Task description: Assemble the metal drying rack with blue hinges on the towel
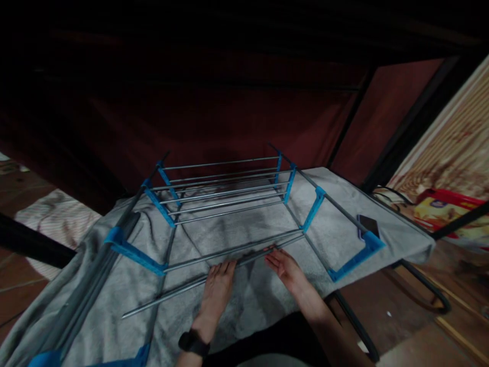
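Observation:
A metal rack frame (225, 193) with blue plastic brackets lies on a grey cloth (244, 300) spread over a table. Loose grey metal rods (198, 283) lie across the cloth in front of it. My left hand (217, 288), with a black watch on the wrist, rests flat with fingers stretched out, fingertips touching the rods. My right hand (286, 267) also lies open, its fingertips on the rods near their right end. Neither hand grips anything.
A dark phone (367, 224) lies on the cloth by the right blue bracket (355, 257). More grey rods (87, 285) lie bundled at the left. Dark red fabric hangs behind. A red and yellow box (446, 209) sits at the right on the floor.

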Demonstrator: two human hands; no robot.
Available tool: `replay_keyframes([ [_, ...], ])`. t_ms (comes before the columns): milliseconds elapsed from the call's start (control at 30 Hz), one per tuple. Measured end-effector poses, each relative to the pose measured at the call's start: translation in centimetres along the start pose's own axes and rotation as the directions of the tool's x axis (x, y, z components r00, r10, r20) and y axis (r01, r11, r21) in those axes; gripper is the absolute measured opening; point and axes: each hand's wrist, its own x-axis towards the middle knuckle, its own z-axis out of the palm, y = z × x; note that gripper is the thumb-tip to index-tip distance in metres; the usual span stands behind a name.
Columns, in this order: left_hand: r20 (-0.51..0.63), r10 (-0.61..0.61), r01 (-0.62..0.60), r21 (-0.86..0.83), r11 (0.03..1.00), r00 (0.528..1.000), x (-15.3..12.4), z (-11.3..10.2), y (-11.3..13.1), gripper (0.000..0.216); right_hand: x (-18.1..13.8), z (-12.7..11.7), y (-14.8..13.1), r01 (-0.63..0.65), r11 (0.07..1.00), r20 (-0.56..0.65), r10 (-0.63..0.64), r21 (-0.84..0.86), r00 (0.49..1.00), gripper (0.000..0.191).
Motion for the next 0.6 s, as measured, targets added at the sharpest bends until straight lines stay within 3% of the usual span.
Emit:
replay_keyframes([
  [267,-0.027,-0.041,0.041,-0.013,0.999,0.999,-1.5,3.0,-3.4,0.053,0.9,-3.7,-0.8,0.049,0.999,-0.149,-0.044,0.025,0.988,0.032],
  [433,-0.087,-0.090,0.088,-0.019,0.996,0.992,-2.3,4.2,-5.6,0.049,1.7,-4.5,-2.2,0.039,0.999,-0.239,-0.037,0.004,0.970,0.033],
  [600,-0.126,-0.057,0.047,-0.083,0.995,0.990,-3.4,4.8,-8.0,0.052,2.2,-4.6,-3.2,0.031,0.999,-0.299,-0.040,-0.036,0.953,0.030],
])
